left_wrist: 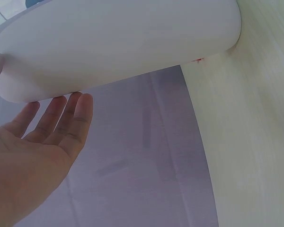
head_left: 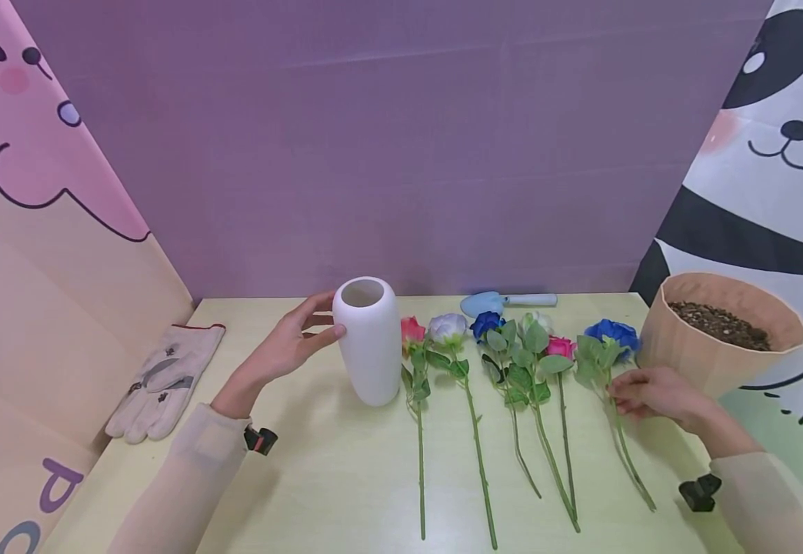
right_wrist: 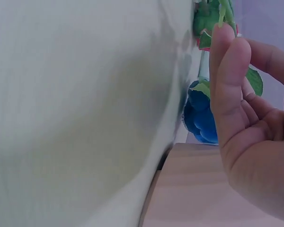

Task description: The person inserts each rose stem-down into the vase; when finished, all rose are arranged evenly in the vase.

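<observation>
A tall white vase (head_left: 368,346) stands on the table. My left hand (head_left: 299,338) holds its upper left side, thumb at the front and fingers behind; in the left wrist view the fingertips (left_wrist: 80,106) touch the vase wall (left_wrist: 132,42). On the right, my right hand (head_left: 658,396) pinches the green stem of a blue rose (head_left: 612,336) between thumb and fingers. That bloom (right_wrist: 201,116) shows beside the hand in the right wrist view. Between the hands lie a coral rose (head_left: 412,331), a pale lilac flower (head_left: 448,328), another blue rose (head_left: 488,323), a white flower (head_left: 534,322) and a pink rose (head_left: 561,348).
A peach pot (head_left: 678,338) of dark soil stands right of my right hand. A blue trowel (head_left: 484,303) lies at the back edge, before the purple backdrop (head_left: 388,154). Grey-white work gloves (head_left: 173,377) rest at the left edge of the table (head_left: 332,492).
</observation>
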`<state>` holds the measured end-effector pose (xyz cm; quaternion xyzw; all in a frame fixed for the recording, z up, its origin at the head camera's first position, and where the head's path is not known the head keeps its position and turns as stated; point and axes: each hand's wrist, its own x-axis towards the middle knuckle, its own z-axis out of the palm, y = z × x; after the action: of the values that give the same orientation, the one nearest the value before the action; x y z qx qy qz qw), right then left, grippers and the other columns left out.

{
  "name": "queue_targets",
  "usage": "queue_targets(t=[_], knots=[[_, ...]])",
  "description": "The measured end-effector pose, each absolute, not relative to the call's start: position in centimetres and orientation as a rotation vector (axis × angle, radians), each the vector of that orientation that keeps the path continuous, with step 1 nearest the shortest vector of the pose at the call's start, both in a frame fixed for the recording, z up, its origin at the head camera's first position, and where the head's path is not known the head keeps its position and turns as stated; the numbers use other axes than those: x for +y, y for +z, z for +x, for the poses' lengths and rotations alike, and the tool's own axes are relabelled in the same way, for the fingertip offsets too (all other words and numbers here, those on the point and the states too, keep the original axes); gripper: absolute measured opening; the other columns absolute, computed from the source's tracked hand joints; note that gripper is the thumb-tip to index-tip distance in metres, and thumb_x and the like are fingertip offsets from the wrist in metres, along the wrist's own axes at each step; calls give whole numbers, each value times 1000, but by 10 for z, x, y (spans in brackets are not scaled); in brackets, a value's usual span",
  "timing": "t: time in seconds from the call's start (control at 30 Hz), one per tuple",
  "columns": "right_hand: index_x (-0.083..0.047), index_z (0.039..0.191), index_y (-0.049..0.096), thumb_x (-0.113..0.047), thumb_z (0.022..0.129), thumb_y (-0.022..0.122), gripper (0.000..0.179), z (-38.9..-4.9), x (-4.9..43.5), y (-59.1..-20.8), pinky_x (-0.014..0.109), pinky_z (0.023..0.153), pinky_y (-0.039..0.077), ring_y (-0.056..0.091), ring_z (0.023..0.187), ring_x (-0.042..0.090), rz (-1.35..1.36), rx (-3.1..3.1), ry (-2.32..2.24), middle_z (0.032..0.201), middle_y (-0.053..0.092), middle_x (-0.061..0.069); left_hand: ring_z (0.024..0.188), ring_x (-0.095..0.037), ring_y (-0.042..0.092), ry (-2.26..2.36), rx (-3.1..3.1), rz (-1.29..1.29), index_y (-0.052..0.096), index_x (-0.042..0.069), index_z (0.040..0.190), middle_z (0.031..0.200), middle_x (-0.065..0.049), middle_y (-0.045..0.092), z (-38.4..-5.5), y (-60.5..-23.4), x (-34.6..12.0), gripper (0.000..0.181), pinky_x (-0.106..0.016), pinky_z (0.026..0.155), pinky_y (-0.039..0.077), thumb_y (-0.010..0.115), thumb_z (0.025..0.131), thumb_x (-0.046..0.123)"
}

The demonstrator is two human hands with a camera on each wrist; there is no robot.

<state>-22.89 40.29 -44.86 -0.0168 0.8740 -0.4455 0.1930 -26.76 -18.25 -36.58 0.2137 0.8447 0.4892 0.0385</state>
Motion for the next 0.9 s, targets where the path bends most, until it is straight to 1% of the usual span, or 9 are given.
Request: queue_targets(t=[0.2, 0.33, 0.47, 0.63, 0.83, 0.9], knots=[[20, 125, 52, -14, 104, 51, 39, -231, 398, -441, 30, 74, 61, 68, 82, 9, -72, 2464, -1317, 99, 72, 6, 134, -33, 53, 1499, 2589, 668, 40, 32, 149, 147, -2, 49, -267, -365, -183, 63, -52, 99, 53, 69, 94, 40], [19, 127, 49, -16, 104, 52, 42, -234, 393, -436, 32, 77, 62, 69, 83, 8, -67, 2473, -1352, 101, 72, 7, 134, -34, 53, 1503, 2586, 676, 40, 30, 150, 147, -3, 48, -267, -364, -182, 63, -52, 99, 53, 69, 94, 39], [19, 128, 47, -16, 104, 50, 42, -236, 389, -430, 32, 78, 62, 69, 84, 7, -81, 2476, -1377, 101, 71, 5, 134, -32, 53, 1510, 2581, 667, 40, 31, 149, 147, -2, 49, -267, -364, -182, 63, -52, 99, 53, 69, 94, 40], [18, 127, 48, -15, 104, 51, 41, -239, 381, -420, 29, 76, 61, 69, 83, 5, -102, 2486, -1430, 97, 71, -4, 134, -29, 53, 1515, 2573, 651, 41, 34, 148, 146, 2, 48, -267, -365, -183, 62, -51, 100, 52, 69, 93, 43], [17, 129, 47, -19, 104, 53, 44, -242, 374, -413, 26, 76, 61, 70, 84, 4, -96, 2503, -1497, 94, 70, -15, 134, -29, 54, 1505, 2584, 664, 41, 35, 148, 147, 1, 49, -268, -367, -183, 61, -51, 100, 52, 68, 94, 44], [13, 126, 51, -20, 104, 54, 40, -243, 372, -411, 26, 76, 61, 71, 85, 4, -90, 2498, -1536, 93, 70, -18, 133, -29, 55, 1505, 2586, 669, 41, 35, 148, 146, 1, 49, -269, -368, -184, 60, -51, 100, 53, 67, 94, 44]])
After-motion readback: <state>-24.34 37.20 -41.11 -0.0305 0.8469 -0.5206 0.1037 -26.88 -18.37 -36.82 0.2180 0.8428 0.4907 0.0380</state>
